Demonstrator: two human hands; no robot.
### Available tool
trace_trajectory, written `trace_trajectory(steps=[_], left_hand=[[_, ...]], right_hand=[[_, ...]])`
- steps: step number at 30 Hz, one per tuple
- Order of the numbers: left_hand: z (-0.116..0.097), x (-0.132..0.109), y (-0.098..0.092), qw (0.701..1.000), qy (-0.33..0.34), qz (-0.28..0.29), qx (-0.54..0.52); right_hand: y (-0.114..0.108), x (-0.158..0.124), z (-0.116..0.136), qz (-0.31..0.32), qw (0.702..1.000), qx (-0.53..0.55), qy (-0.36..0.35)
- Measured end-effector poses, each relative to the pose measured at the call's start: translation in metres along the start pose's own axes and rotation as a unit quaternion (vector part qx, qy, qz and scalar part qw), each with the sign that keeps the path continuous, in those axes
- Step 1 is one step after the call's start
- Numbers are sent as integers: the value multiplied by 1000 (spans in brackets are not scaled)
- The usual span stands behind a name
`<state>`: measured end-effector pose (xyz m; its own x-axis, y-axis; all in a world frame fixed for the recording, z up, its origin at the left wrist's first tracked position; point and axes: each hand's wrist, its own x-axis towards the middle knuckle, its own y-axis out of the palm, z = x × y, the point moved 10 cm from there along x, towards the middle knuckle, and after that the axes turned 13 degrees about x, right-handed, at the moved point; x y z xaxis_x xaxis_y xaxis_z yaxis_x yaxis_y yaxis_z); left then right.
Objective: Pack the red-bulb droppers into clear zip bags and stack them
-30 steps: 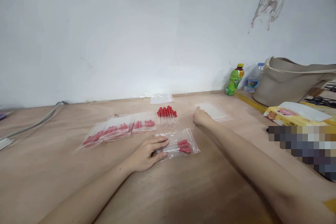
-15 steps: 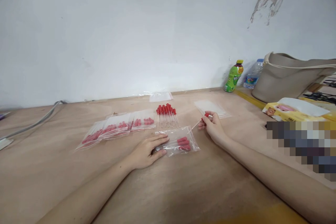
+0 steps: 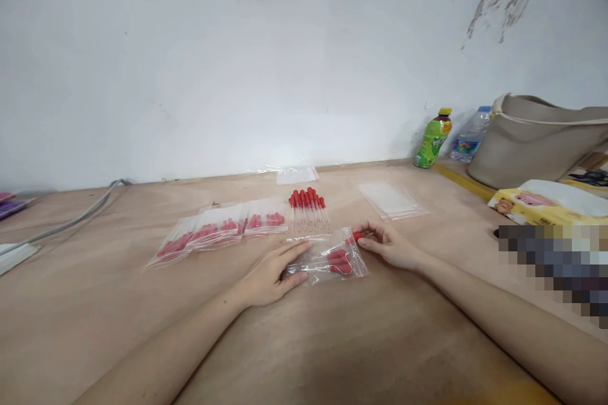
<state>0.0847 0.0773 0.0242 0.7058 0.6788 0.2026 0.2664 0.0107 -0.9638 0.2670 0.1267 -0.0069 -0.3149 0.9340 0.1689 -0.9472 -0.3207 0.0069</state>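
Note:
A clear zip bag (image 3: pixel 318 272) lies on the table with red-bulbed droppers (image 3: pixel 339 262) inside it. My left hand (image 3: pixel 273 273) rests on the bag's left end, fingers stretched out and thumb apart. At the bag's right end, my right hand (image 3: pixel 387 245) pinches a dropper (image 3: pixel 356 237) by its red bulb. The held dropper's stem is hard to make out against the plastic. Just beyond the bag, several loose droppers (image 3: pixel 308 202) lie side by side with their bulbs toward the wall. To the left, filled bags (image 3: pixel 216 228) overlap in a row.
Flat plastic bags (image 3: pixel 392 200) are stacked at right, and another bag (image 3: pixel 297 175) lies by the wall. Farther right stand a green bottle (image 3: pixel 433 139), a water bottle (image 3: pixel 469 136), a grey-beige bin (image 3: pixel 532 142) and a tissue pack (image 3: pixel 527 205). A grey cable (image 3: pixel 90 212) crosses the left side.
My right hand has moved left and nearer, bringing the dropper to the bag's right end. My left hand stays on the bag. The view has shifted slightly left.

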Motion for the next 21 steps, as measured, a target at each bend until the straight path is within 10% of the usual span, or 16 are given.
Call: trace_trajectory(steps=[9,21], left_hand=[[0,1,0,1000,1,-1,2],[3,0,6,1000,2,14,13]], right_hand=[[32,5,16,48,991,-110,-66],[14,13,3,-16,988,-153,-30]])
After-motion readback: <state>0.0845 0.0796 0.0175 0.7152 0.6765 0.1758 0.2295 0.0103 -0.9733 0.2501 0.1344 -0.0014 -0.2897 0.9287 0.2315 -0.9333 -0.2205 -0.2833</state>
